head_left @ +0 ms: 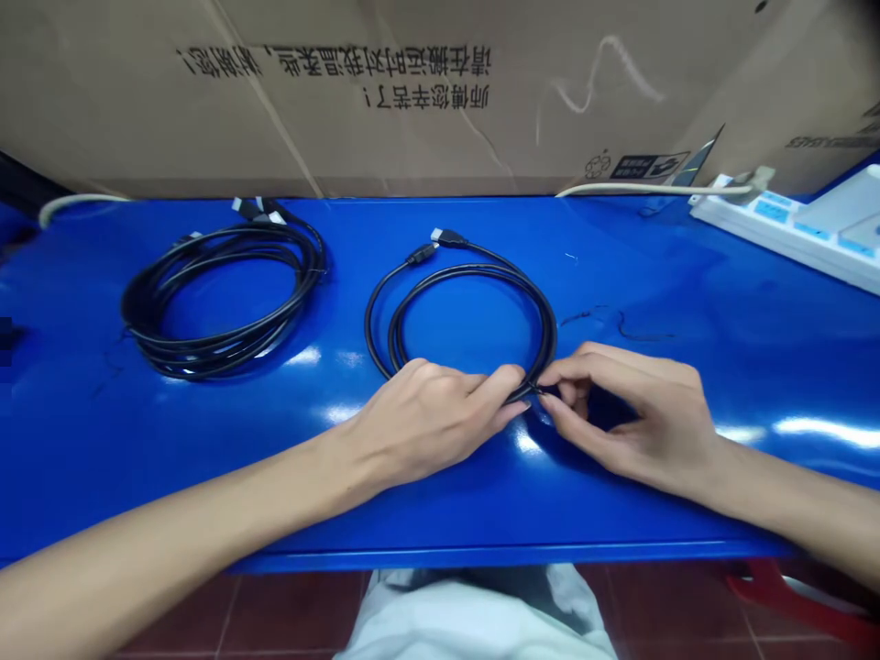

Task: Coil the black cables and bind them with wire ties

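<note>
A black cable (474,269) lies coiled in a ring on the blue table, its two plug ends resting at the far side of the loop. My left hand (440,408) is closed on the near right part of this coil, thumb and fingers around the strands. Right beside it, the thumb and forefinger of my right hand (639,412) pinch a thin black tie at the coil's edge. How far the tie goes round the strands is hidden by the fingers.
To the left lies a stack of coiled black cables (220,339). Loose thin black ties (639,334) lie right of the ring. A large cardboard box (385,147) stands along the back edge, and a white power strip (790,225) sits at the far right.
</note>
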A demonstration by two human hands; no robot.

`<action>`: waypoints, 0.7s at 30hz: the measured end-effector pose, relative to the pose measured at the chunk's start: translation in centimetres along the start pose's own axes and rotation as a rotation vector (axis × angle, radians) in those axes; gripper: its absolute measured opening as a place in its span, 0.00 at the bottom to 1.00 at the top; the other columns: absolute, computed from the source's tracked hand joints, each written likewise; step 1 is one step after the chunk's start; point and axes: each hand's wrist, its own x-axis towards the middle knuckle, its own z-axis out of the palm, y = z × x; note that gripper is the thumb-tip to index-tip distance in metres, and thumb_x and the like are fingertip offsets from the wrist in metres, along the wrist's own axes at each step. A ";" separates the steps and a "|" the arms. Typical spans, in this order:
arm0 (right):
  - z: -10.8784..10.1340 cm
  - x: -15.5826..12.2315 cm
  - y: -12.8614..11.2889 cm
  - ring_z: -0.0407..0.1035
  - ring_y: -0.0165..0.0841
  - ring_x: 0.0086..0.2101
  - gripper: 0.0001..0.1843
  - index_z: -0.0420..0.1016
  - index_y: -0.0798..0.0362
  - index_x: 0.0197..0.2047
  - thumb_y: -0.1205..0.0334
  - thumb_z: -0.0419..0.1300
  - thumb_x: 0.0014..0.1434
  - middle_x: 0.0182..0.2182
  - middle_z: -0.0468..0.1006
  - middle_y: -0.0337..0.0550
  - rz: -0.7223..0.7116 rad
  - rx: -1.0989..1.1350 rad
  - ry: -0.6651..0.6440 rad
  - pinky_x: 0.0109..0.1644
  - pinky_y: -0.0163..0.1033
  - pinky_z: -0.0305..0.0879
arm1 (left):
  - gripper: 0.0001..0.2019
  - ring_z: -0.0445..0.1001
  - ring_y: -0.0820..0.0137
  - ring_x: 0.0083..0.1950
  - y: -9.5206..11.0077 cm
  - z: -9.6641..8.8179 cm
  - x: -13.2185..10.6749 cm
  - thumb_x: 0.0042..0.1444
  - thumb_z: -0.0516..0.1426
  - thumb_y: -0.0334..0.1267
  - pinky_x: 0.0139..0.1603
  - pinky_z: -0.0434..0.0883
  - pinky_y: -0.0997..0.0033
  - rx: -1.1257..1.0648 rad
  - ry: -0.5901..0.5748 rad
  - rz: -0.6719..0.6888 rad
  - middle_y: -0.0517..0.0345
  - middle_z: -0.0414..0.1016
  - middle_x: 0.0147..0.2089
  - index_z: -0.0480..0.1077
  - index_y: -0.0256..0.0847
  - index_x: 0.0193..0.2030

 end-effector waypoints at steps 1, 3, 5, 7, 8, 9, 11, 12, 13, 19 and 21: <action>0.0 0.0 0.0 0.69 0.29 0.26 0.07 0.72 0.48 0.43 0.64 0.61 0.60 0.28 0.74 0.37 -0.015 -0.022 0.003 0.33 0.36 0.66 | 0.13 0.77 0.72 0.26 0.0 0.0 0.0 0.70 0.44 0.45 0.21 0.57 0.74 -0.003 -0.003 0.000 0.65 0.76 0.27 0.65 0.40 0.48; 0.0 -0.1 0.0 0.69 0.29 0.26 0.08 0.72 0.48 0.44 0.62 0.62 0.60 0.27 0.75 0.36 -0.037 -0.075 0.005 0.32 0.36 0.65 | 0.13 0.77 0.72 0.27 0.0 0.0 0.0 0.70 0.45 0.45 0.21 0.58 0.74 -0.007 -0.002 -0.001 0.65 0.76 0.27 0.64 0.40 0.49; 0.1 -0.2 0.0 0.70 0.29 0.26 0.07 0.72 0.47 0.43 0.61 0.61 0.61 0.27 0.75 0.36 -0.054 -0.132 0.013 0.31 0.35 0.65 | 0.13 0.77 0.72 0.26 0.0 0.1 0.0 0.70 0.45 0.44 0.21 0.58 0.74 -0.006 0.006 -0.001 0.65 0.76 0.27 0.65 0.40 0.49; 0.1 -0.2 0.0 0.71 0.28 0.26 0.06 0.72 0.47 0.43 0.61 0.60 0.62 0.28 0.76 0.36 -0.065 -0.162 0.012 0.31 0.35 0.64 | 0.13 0.77 0.72 0.26 0.0 0.1 0.0 0.70 0.45 0.44 0.21 0.58 0.74 -0.001 0.011 -0.002 0.65 0.76 0.27 0.65 0.40 0.48; 0.1 -0.2 0.0 0.71 0.28 0.26 0.05 0.72 0.48 0.43 0.61 0.60 0.62 0.28 0.76 0.36 -0.069 -0.167 0.014 0.31 0.34 0.64 | 0.14 0.77 0.72 0.26 0.0 0.1 0.0 0.70 0.44 0.45 0.21 0.58 0.74 0.000 0.014 -0.002 0.65 0.76 0.27 0.65 0.40 0.48; 0.1 -0.2 0.0 0.71 0.28 0.26 0.05 0.72 0.48 0.43 0.62 0.59 0.62 0.28 0.76 0.36 -0.070 -0.169 0.011 0.31 0.34 0.64 | 0.14 0.77 0.71 0.26 0.0 0.1 0.0 0.71 0.44 0.45 0.21 0.58 0.74 -0.003 0.012 -0.001 0.64 0.76 0.27 0.65 0.40 0.48; 0.1 -0.2 0.0 0.70 0.27 0.26 0.05 0.72 0.49 0.43 0.64 0.59 0.63 0.28 0.76 0.36 -0.085 -0.170 0.020 0.31 0.33 0.64 | 0.15 0.77 0.71 0.26 0.0 0.1 0.0 0.71 0.43 0.45 0.21 0.58 0.74 -0.009 0.009 0.003 0.64 0.76 0.27 0.65 0.40 0.49; 0.1 -0.1 0.0 0.70 0.27 0.26 0.05 0.72 0.49 0.43 0.64 0.59 0.62 0.28 0.76 0.36 -0.093 -0.171 0.026 0.31 0.33 0.64 | 0.14 0.77 0.71 0.26 0.0 0.1 0.0 0.71 0.43 0.45 0.21 0.58 0.74 -0.011 0.006 0.005 0.65 0.76 0.26 0.65 0.40 0.49; 0.1 -0.1 0.0 0.70 0.27 0.26 0.05 0.72 0.49 0.43 0.64 0.59 0.63 0.28 0.76 0.36 -0.094 -0.172 0.031 0.31 0.33 0.64 | 0.14 0.77 0.71 0.26 0.0 0.1 0.0 0.71 0.44 0.44 0.21 0.58 0.74 -0.009 0.003 0.006 0.65 0.76 0.26 0.65 0.40 0.49; -0.1 0.1 -0.1 0.69 0.28 0.25 0.03 0.71 0.50 0.39 0.62 0.57 0.64 0.28 0.76 0.38 -0.035 -0.173 0.002 0.30 0.35 0.63 | 0.13 0.75 0.73 0.25 -0.1 0.0 0.0 0.70 0.45 0.44 0.21 0.57 0.74 0.002 0.015 0.001 0.66 0.74 0.25 0.66 0.40 0.48; -0.3 0.2 -0.1 0.67 0.28 0.23 0.05 0.71 0.51 0.37 0.61 0.56 0.64 0.24 0.74 0.37 -0.012 -0.159 -0.045 0.28 0.35 0.61 | 0.13 0.74 0.73 0.24 -0.1 0.0 0.0 0.70 0.45 0.44 0.20 0.57 0.74 0.010 0.021 0.004 0.67 0.73 0.24 0.66 0.40 0.48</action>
